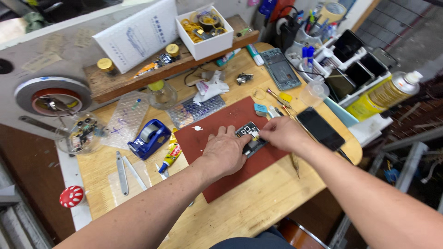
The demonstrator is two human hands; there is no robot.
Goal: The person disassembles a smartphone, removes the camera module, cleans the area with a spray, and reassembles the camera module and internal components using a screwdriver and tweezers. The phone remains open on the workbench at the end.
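Note:
An opened phone body [249,133] with exposed circuit parts lies on a dark red mat [203,138] in the middle of the wooden table. My left hand [224,151] rests flat on the mat and presses on the phone's near end. My right hand [282,133] pinches at the phone's right edge with closed fingers; whether it holds a small tool I cannot tell. A black phone [320,128] lies face up just right of my right hand.
A blue tape dispenser [148,138], glue tube [171,156] and metal pry tools [122,173] lie left of the mat. A white box [205,28] sits on a wooden shelf behind. Several phones in a rack [357,64] and a yellow spray can [383,94] stand at the right.

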